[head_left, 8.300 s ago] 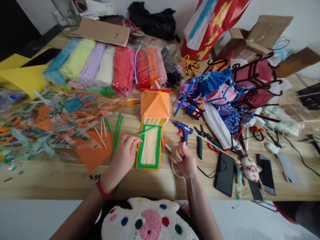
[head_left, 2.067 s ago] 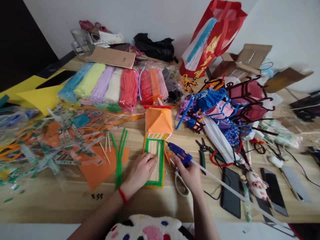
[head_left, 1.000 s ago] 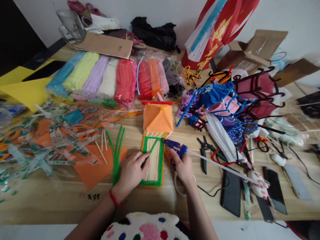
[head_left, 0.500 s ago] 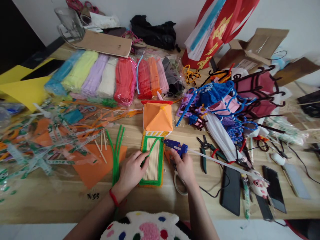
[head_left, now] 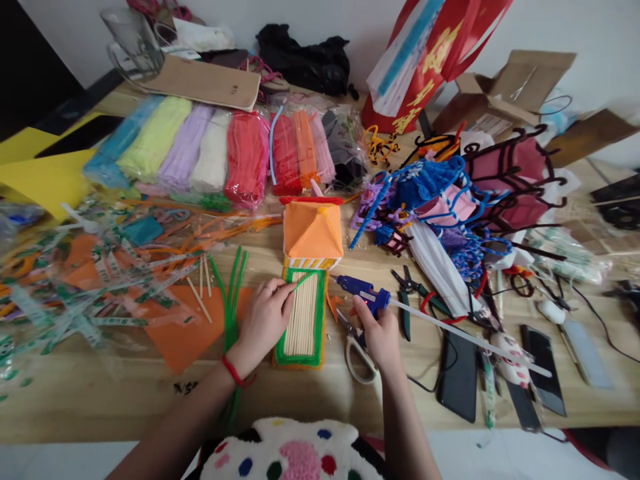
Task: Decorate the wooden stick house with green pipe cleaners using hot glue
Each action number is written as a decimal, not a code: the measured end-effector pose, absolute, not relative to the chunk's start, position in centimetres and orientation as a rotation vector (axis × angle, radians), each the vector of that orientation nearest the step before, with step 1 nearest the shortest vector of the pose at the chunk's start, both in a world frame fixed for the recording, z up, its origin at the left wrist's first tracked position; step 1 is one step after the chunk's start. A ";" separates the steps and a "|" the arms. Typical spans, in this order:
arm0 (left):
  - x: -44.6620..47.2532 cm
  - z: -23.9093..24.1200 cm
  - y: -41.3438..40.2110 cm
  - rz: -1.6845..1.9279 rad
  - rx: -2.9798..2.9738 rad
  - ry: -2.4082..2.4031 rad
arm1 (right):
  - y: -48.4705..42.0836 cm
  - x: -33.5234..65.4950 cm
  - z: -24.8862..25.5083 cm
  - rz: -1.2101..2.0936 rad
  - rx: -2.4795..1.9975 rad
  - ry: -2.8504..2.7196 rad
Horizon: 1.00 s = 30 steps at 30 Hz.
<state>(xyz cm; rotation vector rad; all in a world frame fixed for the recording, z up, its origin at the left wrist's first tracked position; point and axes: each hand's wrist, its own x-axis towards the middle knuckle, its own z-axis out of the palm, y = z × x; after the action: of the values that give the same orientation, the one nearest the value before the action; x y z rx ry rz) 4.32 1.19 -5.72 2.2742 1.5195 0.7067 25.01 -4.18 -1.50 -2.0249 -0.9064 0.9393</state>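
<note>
A small craft house (head_left: 313,235) with an orange paper roof stands on the wooden table (head_left: 125,380). In front of it lies a panel of wooden sticks (head_left: 301,315) framed with green and orange pipe cleaner. My left hand (head_left: 263,319) rests at the panel's left edge and pinches a green pipe cleaner (head_left: 303,281) that slants across the panel's top. My right hand (head_left: 379,332) grips a blue glue gun (head_left: 361,293) with a long white glue stick trailing right; its nozzle points left, just right of the panel's top corner.
Scissors (head_left: 356,341) lie under my right hand. Pliers (head_left: 406,295), phones (head_left: 455,375) and pipe-cleaner crafts (head_left: 440,193) crowd the right. Loose green pipe cleaners (head_left: 231,293) on orange paper lie left. Packs of pipe cleaners (head_left: 210,147) line the back.
The glue gun has drawn back a little to the right, away from the panel's corner. My left hand keeps its pinch on the green pipe cleaner and has shifted slightly up the panel's left edge.
</note>
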 end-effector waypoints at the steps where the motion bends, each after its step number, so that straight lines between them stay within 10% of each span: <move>1: 4.6 -5.6 1.5 0.690 2.302 1.519 | -4.2 25.0 -1.5 0.943 -2.020 -0.898; 30: 7.4 -6.9 3.3 0.729 2.442 1.317 | -4.1 25.0 -3.0 0.962 -1.912 -0.845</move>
<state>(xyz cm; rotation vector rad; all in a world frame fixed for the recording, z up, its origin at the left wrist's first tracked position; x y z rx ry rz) 7.42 3.30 -6.86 2.4415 1.3172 0.7293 24.97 -4.07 -2.95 -1.9119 -0.8454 0.9618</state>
